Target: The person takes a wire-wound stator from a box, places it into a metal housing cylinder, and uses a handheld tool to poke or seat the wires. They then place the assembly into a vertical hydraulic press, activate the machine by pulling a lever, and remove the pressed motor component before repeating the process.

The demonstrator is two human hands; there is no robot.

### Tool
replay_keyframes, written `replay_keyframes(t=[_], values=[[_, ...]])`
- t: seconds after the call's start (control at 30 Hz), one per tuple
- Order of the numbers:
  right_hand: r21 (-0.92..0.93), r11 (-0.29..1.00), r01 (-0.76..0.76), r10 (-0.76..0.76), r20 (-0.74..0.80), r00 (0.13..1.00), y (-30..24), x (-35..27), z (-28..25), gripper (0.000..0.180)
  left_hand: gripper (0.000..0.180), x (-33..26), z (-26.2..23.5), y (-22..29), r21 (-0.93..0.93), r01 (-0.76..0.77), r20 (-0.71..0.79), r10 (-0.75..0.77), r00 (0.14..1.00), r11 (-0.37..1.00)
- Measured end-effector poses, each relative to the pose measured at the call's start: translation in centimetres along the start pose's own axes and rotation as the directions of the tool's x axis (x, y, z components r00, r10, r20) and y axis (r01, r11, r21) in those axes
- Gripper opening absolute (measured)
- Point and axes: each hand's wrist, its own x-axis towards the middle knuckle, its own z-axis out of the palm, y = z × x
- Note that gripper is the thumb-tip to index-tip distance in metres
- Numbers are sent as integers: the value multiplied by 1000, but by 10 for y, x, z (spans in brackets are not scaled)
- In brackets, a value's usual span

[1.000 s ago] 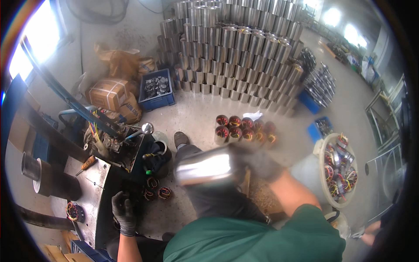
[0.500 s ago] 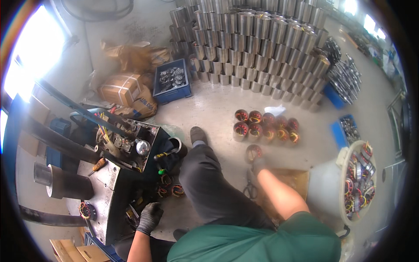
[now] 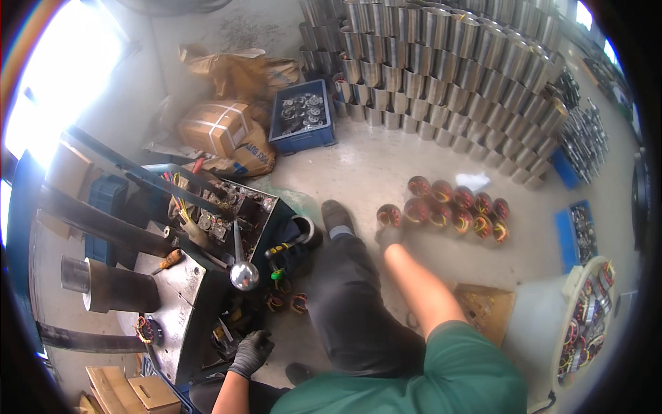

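My right hand (image 3: 390, 236), in a dark glove, grips a round motor stator (image 3: 388, 215) with a dark ring and red and yellow wires inside. It is at the left end of two rows of similar stators (image 3: 439, 214) on the floor; whether it touches the floor I cannot tell. Beside the bench's lower side, my left hand (image 3: 252, 353), also gloved, is curled closed with nothing visible in it. Near it, a couple of wired stators (image 3: 298, 302) lie in shadow beneath a dark holder with yellow-and-black-handled tools (image 3: 279, 250).
A metal bench (image 3: 172, 297) with a ball-ended lever (image 3: 244, 275) stands at left. Stacked metal cylinders (image 3: 441, 90) line the back, near a blue crate of parts (image 3: 302, 134). At right are a white bucket of stators (image 3: 534, 310) and a flat cardboard piece (image 3: 491, 310).
My right hand has carried the stator forward and left, from in front of the rows to their left end. The view has shifted; my left hand stays beside the bench.
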Motion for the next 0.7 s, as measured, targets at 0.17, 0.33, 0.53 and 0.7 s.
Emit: replay_keyframes(t=[0.17,0.33,0.53,0.7], values=[[-597,655,463,-362,290,886,65,-8,24,31,32,-1,-30,39,-98,173,65,-167,984,980],[-658,384,647,-470,464,751,98,-27,52,31,32,-7,-34,46,-103,181,69,-174,982,978],[-731,106,674,-455,567,687,100,-44,63,32,35,-13,-32,48,-154,157,48,-152,987,975],[-772,-380,509,-143,593,793,110,-99,43,34,34,-1,-44,51,-149,94,-13,-97,995,984]])
